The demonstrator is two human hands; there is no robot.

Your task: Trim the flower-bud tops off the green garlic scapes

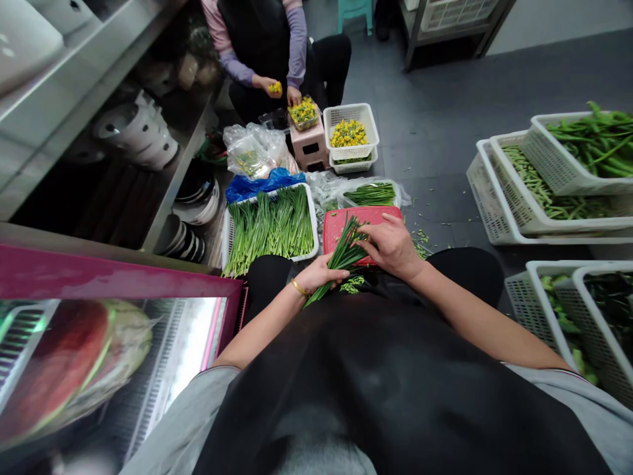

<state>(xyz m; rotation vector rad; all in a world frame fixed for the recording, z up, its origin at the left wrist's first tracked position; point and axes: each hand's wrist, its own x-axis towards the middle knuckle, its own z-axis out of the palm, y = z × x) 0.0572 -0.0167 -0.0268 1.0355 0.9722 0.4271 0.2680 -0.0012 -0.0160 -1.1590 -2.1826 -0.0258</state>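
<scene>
“One rectangular white plastic basket [313, 221] stands packed with long green stalks [277, 224]. All waiting?”

“Seemingly. Beyond the red rectangular board [334, 221], a smaller green bundle [370, 194] lies in pale plastic [401, 195], perhaps finished.”

“And at centre?”

“Left hand [324, 274] curls around a dark-green bunch of stalks [342, 253] over the board's left side; right hand [394, 247] pinches at its far end, apparently mid-sort, near pale-green clippings [352, 284].”

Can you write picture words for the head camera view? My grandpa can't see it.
A person's left hand grips a bundle of green stalks while the right hand touches it, by a red board. A white basket holds more stalks; beyond, a co-worker holds yellow flowers.
</scene>
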